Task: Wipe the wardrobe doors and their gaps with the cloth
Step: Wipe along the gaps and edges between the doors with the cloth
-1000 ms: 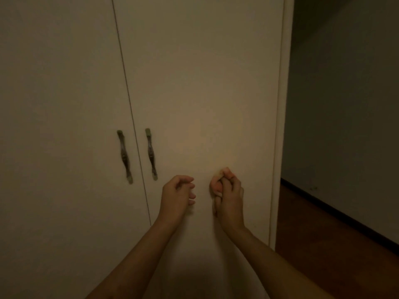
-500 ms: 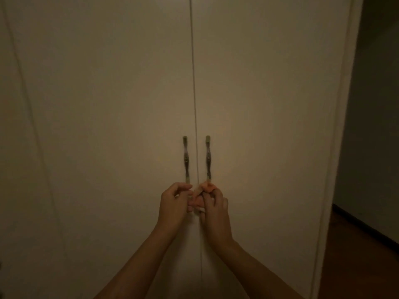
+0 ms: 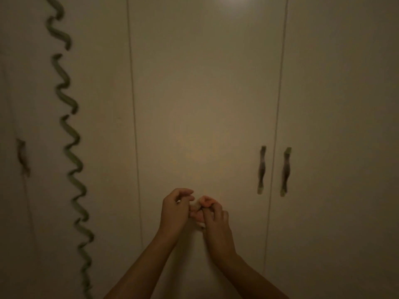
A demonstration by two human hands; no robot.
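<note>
Cream wardrobe doors (image 3: 203,93) fill the view, with one thin vertical gap (image 3: 134,126) left of centre and another gap (image 3: 278,104) on the right. Low in the middle, my right hand (image 3: 217,220) grips a small bunched pinkish cloth (image 3: 204,202) close to the door's face. My left hand (image 3: 174,210) is beside it with curled fingers, its fingertips pinching the cloth's near edge. Most of the cloth is hidden inside the right fist.
Two dark metal handles (image 3: 261,169) (image 3: 286,171) flank the right gap. A wavy green strip (image 3: 71,137) runs down the left door, and another blurred handle (image 3: 22,156) sits at the far left. The light is dim.
The view has swung left, so the pair of handles now sits to the right of my hands. Both hands have come together on the cloth.
</note>
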